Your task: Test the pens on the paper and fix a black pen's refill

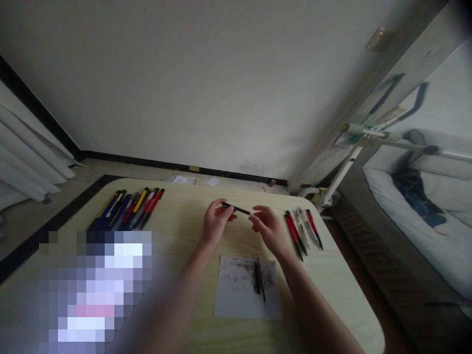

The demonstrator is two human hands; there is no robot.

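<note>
1. Spanning the gap above the surface (184,211), a black pen barrel (236,209) sits pinched at its ends, left hand (215,221) and right hand (268,227) each with its grip closed on it.
2. Loose pen parts (258,278) lie on scribbled paper (236,295) beneath.
3. A fingertip slip could likely drop it among them.

A pale wooden bench (184,206) carries a row of blue, yellow, red and black pens (129,209) at far left and a smaller group of red and clear pens (303,228) at right. A scribbled sheet of paper (236,290) lies near, with two dark pen parts (259,278) on it. A bed (416,231) stands right, a curtain (25,157) left.
</note>
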